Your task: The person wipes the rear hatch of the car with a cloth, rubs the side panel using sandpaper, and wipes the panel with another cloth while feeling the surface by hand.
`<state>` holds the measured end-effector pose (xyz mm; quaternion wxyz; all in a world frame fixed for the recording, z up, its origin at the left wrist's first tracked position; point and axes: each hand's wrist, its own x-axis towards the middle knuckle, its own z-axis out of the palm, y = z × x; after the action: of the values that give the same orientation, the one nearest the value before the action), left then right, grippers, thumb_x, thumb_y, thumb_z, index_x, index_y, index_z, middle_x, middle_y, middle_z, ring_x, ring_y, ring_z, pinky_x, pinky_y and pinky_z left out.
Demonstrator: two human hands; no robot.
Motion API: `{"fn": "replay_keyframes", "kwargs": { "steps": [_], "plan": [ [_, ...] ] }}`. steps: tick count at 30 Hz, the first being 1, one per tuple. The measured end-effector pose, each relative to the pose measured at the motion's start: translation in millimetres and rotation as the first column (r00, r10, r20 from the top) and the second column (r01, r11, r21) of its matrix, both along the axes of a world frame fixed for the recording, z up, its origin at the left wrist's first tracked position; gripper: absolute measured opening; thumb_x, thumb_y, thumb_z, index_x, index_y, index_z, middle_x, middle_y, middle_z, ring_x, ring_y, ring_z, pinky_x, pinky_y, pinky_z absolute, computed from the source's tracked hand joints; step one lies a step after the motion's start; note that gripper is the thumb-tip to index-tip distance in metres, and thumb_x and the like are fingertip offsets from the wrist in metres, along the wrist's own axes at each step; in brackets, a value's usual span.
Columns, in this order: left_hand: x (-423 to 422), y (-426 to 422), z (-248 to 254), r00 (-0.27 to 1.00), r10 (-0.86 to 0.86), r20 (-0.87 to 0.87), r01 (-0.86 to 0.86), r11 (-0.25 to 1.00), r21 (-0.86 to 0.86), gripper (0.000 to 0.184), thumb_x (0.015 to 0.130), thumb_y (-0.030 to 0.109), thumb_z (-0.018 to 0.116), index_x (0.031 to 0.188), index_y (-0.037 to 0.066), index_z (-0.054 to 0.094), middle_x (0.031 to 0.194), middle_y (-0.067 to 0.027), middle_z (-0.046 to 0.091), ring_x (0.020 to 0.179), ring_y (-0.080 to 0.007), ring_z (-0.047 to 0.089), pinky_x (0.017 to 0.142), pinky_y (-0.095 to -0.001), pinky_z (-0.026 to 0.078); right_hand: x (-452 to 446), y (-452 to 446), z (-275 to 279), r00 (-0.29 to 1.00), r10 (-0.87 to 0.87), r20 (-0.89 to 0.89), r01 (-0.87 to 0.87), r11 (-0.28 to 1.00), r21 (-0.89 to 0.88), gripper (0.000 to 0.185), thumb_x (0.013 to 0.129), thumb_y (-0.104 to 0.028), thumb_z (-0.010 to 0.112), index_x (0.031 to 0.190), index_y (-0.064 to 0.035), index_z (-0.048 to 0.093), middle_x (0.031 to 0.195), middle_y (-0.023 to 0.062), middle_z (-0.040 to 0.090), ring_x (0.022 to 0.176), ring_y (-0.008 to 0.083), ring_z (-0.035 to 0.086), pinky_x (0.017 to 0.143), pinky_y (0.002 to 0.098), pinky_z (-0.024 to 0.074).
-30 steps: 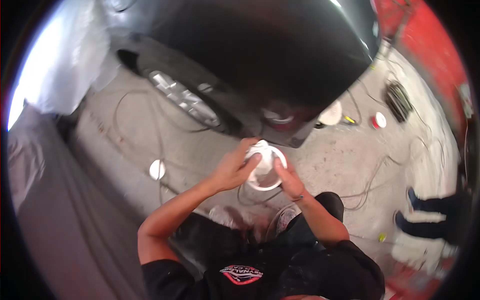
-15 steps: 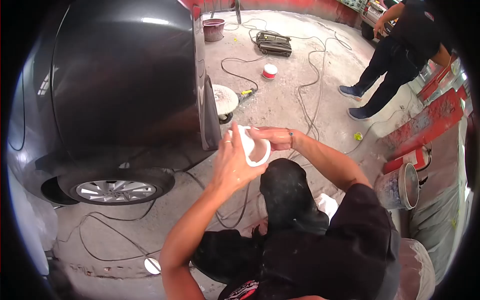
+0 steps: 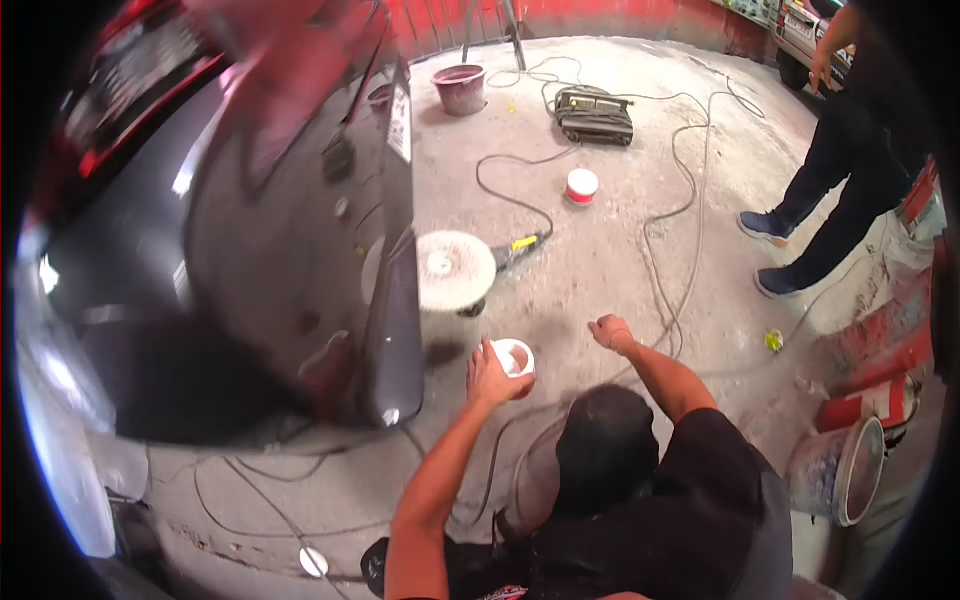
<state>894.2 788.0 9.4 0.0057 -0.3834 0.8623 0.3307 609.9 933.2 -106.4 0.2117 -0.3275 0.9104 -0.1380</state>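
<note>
My left hand (image 3: pixel 488 380) is closed around the side of a white open tub (image 3: pixel 526 352), whose mouth is turned partly up toward me. A pinkish-brown patch shows inside it. To the right of the tub, apart from it, my right hand (image 3: pixel 612 334) hangs over the floor with its fingers curled together; whatever it may hold is hidden. A polisher (image 3: pixel 520 250) with a large round white pad (image 3: pixel 440 271) lies beyond the tub. Left of my hands stands a glossy dark car panel (image 3: pixel 290 300) that mirrors the floor.
A red-and-white tub (image 3: pixel 581 187), a black case-like machine (image 3: pixel 593 116) and a bucket (image 3: pixel 460 90) stand farther back. Cables (image 3: pixel 690 190) cross the floor. A person (image 3: pixel 840 170) stands at right, above another bucket (image 3: pixel 838 470) and a red extinguisher (image 3: pixel 870 404).
My right hand has left the white tub and moved right. My left hand still holds the tub, now lower in view. The view has shifted, showing more of the car panel and polishing pad.
</note>
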Motion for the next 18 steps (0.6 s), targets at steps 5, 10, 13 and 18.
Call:
{"fn": "replay_keyframes", "kwargs": {
  "steps": [5, 10, 13, 18],
  "plan": [
    [-102, 27, -110, 0.980, 0.197, 0.027, -0.196, 0.979, -0.053, 0.127, 0.063, 0.045, 0.084, 0.151, -0.003, 0.007, 0.144, -0.0339, 0.033, 0.132, -0.0475, 0.035, 0.110, -0.0492, 0.033, -72, 9, 11, 0.990, 0.106, 0.091, -0.095, 0.989, -0.115, 0.050, 0.089, -0.050, 0.055, 0.087, -0.0033, 0.072, 0.087, 0.0204, 0.069, 0.087, 0.0392, 0.065, 0.080, 0.0454, 0.0511],
    [-184, 52, -133, 0.996, 0.064, 0.066, -0.060, 0.996, -0.061, 0.126, 0.063, 0.040, 0.086, 0.153, 0.004, 0.006, 0.142, -0.0356, 0.033, 0.134, -0.0463, 0.033, 0.112, -0.0489, 0.030, -132, 68, -42, 0.987, 0.125, 0.098, -0.098, 0.966, -0.241, 0.034, 0.088, -0.038, 0.061, 0.090, -0.0064, 0.071, 0.089, 0.0184, 0.069, 0.088, 0.0378, 0.065, 0.080, 0.0456, 0.0509],
    [-243, 56, -150, 0.999, 0.021, 0.047, -0.014, 0.990, -0.143, 0.123, 0.064, 0.037, 0.085, 0.153, 0.004, 0.007, 0.144, -0.0324, 0.032, 0.135, -0.0450, 0.032, 0.112, -0.0487, 0.031, -172, 67, -50, 0.992, -0.005, 0.126, 0.041, 0.957, -0.287, 0.030, 0.088, -0.035, 0.062, 0.092, -0.0060, 0.070, 0.093, 0.0195, 0.069, 0.090, 0.0377, 0.065, 0.081, 0.0448, 0.0506],
    [-331, 52, -173, 0.938, -0.342, -0.050, 0.338, 0.938, -0.079, 0.120, 0.069, 0.040, 0.083, 0.153, 0.003, 0.006, 0.152, -0.0278, 0.023, 0.140, -0.0455, 0.026, 0.118, -0.0498, 0.020, -248, 4, -50, 0.990, -0.139, -0.026, 0.112, 0.886, -0.450, 0.032, 0.088, -0.035, 0.064, 0.097, -0.0050, 0.070, 0.103, 0.0242, 0.067, 0.096, 0.0398, 0.063, 0.084, 0.0426, 0.0508]
  ]
}}
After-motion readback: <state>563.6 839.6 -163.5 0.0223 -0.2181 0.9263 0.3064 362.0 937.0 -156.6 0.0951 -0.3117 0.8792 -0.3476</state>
